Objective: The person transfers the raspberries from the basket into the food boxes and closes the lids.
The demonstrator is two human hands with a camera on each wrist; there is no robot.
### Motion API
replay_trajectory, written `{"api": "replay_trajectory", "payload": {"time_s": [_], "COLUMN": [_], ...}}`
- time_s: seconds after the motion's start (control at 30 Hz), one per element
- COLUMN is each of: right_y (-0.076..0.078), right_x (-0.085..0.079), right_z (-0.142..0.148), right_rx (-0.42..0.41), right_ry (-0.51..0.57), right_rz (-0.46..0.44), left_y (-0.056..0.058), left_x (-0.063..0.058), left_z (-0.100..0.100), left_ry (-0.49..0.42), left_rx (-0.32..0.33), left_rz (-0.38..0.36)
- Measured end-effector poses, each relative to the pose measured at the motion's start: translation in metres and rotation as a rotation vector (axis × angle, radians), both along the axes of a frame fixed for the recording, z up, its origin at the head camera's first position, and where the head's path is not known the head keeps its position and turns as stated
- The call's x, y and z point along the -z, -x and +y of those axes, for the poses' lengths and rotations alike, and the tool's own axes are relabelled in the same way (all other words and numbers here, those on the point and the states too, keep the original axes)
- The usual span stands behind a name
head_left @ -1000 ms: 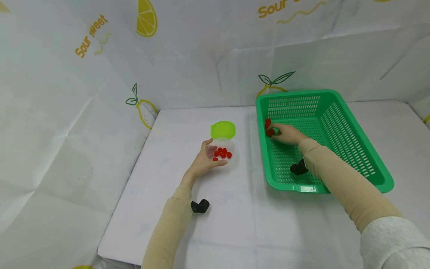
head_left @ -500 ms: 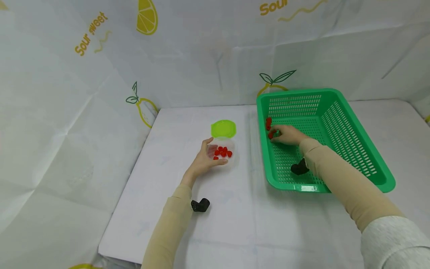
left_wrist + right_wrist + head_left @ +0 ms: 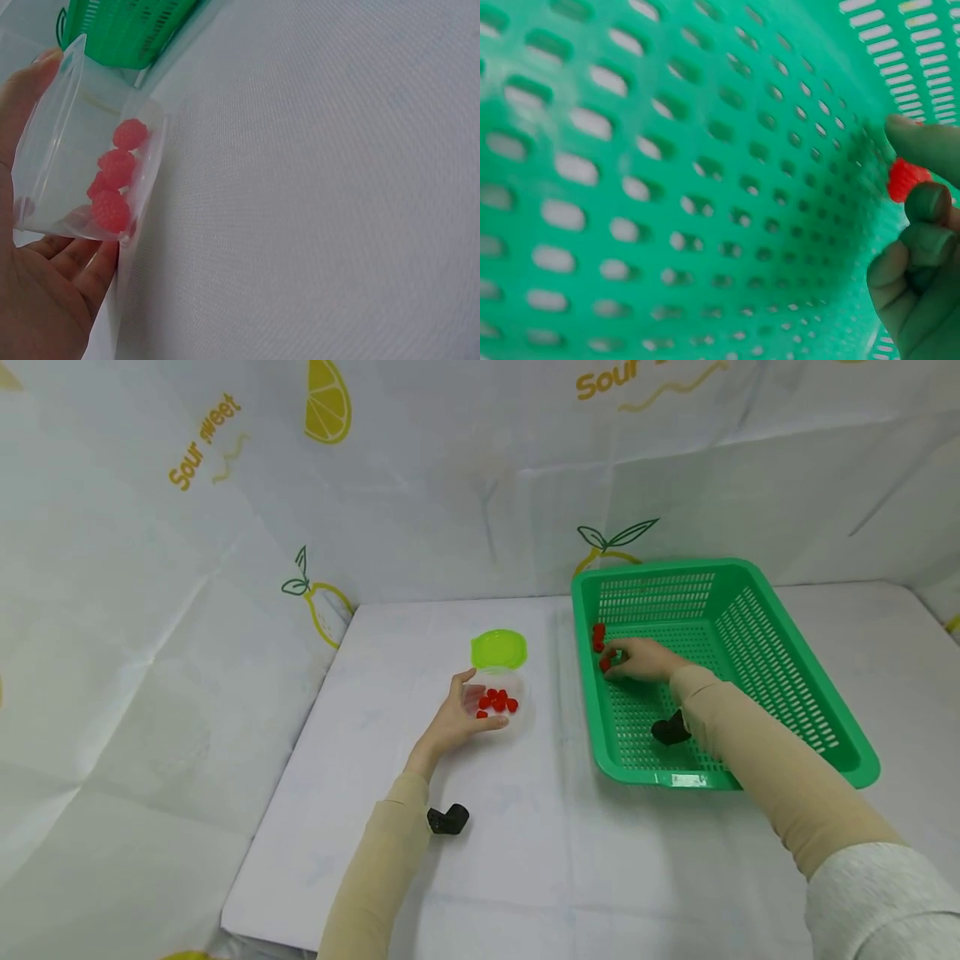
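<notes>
My left hand (image 3: 453,718) curls round a clear plastic container (image 3: 517,686), thumb on one side and fingers on the other. Several red raspberries (image 3: 111,210) lie on its bottom, seen through the wall in the left wrist view. Inside the green basket (image 3: 813,677), my right hand (image 3: 637,660) pinches one raspberry (image 3: 907,180) between thumb and index finger, near the left wall. More raspberries (image 3: 598,637) lie just beyond these fingertips, against that wall. The right hand's other fingers are curled in.
A lime-green lid (image 3: 498,649) lies right behind the container. The black wrist camera (image 3: 448,819) shows beside the left forearm, and another black wrist camera (image 3: 670,729) sits under the right wrist. White cloth (image 3: 495,877) covers the table, and a lemon-printed sheet (image 3: 450,485) hangs behind.
My right hand has drawn one raspberry slightly toward me, apart from the others by the basket wall. The left hand and container have stayed in place.
</notes>
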State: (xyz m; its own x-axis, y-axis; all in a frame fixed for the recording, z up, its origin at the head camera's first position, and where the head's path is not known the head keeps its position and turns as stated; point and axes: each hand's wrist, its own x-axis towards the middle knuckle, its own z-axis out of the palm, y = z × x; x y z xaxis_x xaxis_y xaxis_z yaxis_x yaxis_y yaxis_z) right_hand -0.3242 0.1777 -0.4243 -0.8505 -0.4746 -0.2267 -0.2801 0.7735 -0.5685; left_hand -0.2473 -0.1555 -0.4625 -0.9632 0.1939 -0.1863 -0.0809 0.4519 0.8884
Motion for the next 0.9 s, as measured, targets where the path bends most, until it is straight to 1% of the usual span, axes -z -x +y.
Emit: {"api": "replay_trajectory", "payload": {"time_s": [0.17, 0.3, 0.4, 0.6, 0.77, 0.9], "right_y": [-0.002, -0.004, -0.005, -0.008, -0.013, -0.013], "right_x": [-0.004, -0.010, -0.017, -0.034, -0.048, -0.058], "right_z": [0.001, 0.003, 0.005, 0.006, 0.003, -0.001], "right_rx": [-0.004, -0.012, -0.018, -0.018, -0.034, -0.043], "right_ry": [0.004, -0.001, -0.003, 0.019, 0.032, 0.037], "right_rz": [-0.004, -0.014, -0.006, 0.046, 0.058, 0.083], "left_y": [0.000, 0.000, -0.001, -0.002, -0.003, -0.003], "left_x": [0.002, 0.002, 0.001, -0.001, -0.003, -0.004], "left_z": [0.001, 0.001, 0.001, 0.002, 0.002, 0.002], "left_ry": [-0.001, -0.002, -0.001, 0.004, 0.004, -0.001], "left_rx": [0.004, 0.004, 0.002, 0.002, 0.010, 0.007], "left_rz": [0.000, 0.004, 0.000, -0.001, -0.004, -0.008]}}
